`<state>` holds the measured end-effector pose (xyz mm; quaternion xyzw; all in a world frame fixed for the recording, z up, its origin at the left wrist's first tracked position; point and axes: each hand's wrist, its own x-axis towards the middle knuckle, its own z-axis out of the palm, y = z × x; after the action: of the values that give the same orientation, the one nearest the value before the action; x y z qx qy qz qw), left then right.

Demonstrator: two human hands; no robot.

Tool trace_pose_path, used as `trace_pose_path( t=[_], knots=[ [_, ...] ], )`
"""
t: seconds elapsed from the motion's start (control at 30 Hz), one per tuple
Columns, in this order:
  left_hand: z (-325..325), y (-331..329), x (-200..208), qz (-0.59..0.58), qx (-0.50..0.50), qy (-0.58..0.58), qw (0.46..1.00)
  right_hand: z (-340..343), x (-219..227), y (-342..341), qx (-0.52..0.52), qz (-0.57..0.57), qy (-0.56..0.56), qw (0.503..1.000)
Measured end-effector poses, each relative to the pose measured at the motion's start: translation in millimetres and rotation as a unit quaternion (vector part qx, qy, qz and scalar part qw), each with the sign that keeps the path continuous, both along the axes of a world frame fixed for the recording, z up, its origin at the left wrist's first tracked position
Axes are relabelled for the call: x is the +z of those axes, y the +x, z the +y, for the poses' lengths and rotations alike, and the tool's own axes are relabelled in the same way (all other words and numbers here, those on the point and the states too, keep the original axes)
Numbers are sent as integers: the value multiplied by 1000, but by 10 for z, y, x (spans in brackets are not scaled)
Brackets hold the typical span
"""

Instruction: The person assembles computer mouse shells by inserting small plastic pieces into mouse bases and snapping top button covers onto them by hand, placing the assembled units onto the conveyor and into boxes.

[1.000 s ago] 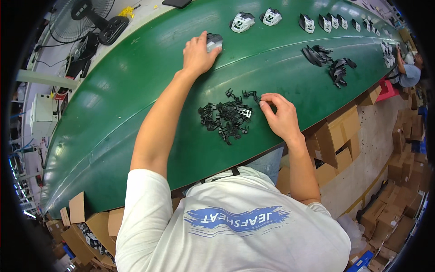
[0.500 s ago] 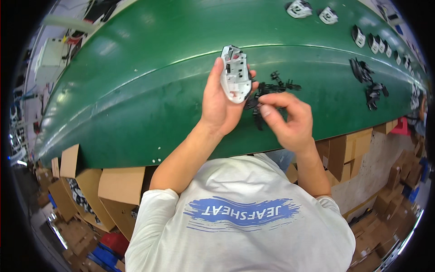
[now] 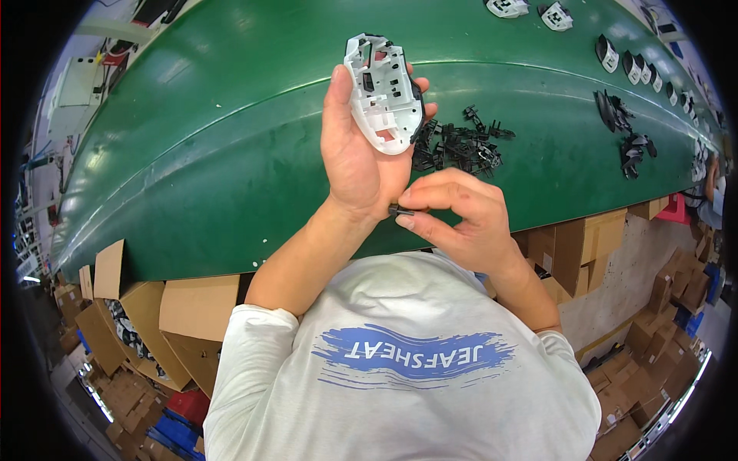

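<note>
On the open palm of my left hand (image 3: 355, 165) lies a white computer mouse shell (image 3: 407, 115) with black side trim, its hollow inside facing up. My left thumb and fingers close round its edges. Between thumb and fingertips of my right hand (image 3: 461, 219) is a small black plastic part (image 3: 397, 210), held close to my left wrist. Just beyond my right hand, a loose pile of small black plastic parts (image 3: 460, 146) lies on the green table (image 3: 223, 177).
More white and black mouse shells (image 3: 607, 54) stand in a line along the far right. Nearer are two clusters of black shell pieces (image 3: 632, 154). Open cardboard boxes (image 3: 200, 303) line the near table edge on both sides. Another person (image 3: 713, 196) is partly visible at far right.
My left hand has moved up and left with the mouse shell. My right hand has come back from the black pile toward my left wrist, and the small black part now shows in its fingertips.
</note>
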<state>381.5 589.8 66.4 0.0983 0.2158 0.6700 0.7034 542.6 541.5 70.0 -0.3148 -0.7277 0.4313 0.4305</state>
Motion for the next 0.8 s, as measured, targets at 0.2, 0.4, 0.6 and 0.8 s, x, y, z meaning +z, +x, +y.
trace_pose_path(
  t=[0.2, 0.4, 0.6, 0.8],
  knots=[
    [-124, -69, 17, -29, -58, 74, 995, 55, 117, 153, -19, 9, 32, 999],
    [-384, 75, 92, -45, -71, 105, 991, 178, 369, 4, -130, 95, 28, 987],
    [-490, 61, -49, 85, -148, 179, 969, 283, 287, -90, -197, 21, 145, 969],
    [-525, 50, -106, 41, -164, 109, 980, 274, 135, 43, -205, -80, 231, 948]
  ],
)
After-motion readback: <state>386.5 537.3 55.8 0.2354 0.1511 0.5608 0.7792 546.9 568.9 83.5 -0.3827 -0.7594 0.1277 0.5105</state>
